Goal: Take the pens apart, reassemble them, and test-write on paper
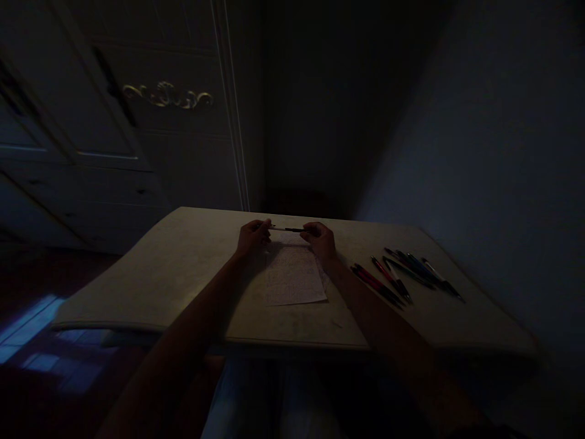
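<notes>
Between my two hands a pen [287, 230] with a pale barrel and a dark grip lies level above the far part of the table. My left hand [254, 236] is closed on its pale end. At the dark end, my right hand [320, 238] pinches it with the fingertips. Below the hands a sheet of paper [292, 277] covered in faint marks rests on the table. The dim light hides the finer detail of the fingers.
Several red and black pens [377, 283] lie right of my right forearm, with more dark and blue pens [418, 268] beyond them. The pale table [183, 274] has a wall [493, 183] along its right. A cabinet [183, 158] with a gilded ornament stands behind left.
</notes>
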Demonstrator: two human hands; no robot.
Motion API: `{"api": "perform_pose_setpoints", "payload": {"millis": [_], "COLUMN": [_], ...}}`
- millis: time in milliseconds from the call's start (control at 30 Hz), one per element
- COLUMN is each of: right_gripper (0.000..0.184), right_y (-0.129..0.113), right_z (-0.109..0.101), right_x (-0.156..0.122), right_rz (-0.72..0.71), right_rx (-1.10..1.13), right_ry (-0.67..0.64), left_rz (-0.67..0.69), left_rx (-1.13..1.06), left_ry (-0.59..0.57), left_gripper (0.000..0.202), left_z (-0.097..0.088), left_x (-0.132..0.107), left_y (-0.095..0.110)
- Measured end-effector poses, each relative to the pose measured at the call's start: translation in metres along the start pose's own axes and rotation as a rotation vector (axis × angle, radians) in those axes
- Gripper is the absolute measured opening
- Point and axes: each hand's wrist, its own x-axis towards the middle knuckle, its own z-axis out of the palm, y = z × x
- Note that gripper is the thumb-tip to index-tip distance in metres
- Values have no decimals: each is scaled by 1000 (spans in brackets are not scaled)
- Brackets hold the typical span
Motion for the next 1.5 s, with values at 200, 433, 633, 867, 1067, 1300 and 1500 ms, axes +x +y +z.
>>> {"api": "perform_pose_setpoints", "payload": {"millis": [200, 433, 633, 867, 1067, 1300, 1500], "right_gripper": [29, 28, 35, 37, 38, 41, 44], "right_y": [-3, -4, -4, -11, -20, -26, -19], "right_z": [-4, -4, 1, 2, 7, 7, 8], "right_x": [0, -3, -8, -9, -15, -19, -17], "right_rz": [8, -16, -7, 7, 56, 74, 95], "right_rx": [10, -66, -28, 74, 134, 145, 126], "right_ry": [-12, -102, -150, -146, -260, -296, -284], "left_rz": [23, 23, 45, -159, -233, -229, -239], "left_rx": [48, 3, -36, -253, -293, -263, -287], "left_ry": [52, 0, -74, -198, -302, -308, -232], "left_gripper": [51, 49, 47, 51, 42, 39, 35], "left_z": [-1, -2, -1, 2, 8, 10, 8], "left_x": [-2, -1, -7, -11, -16, -17, -14], "left_y": [4, 6, 13, 16, 17, 15, 13]}}
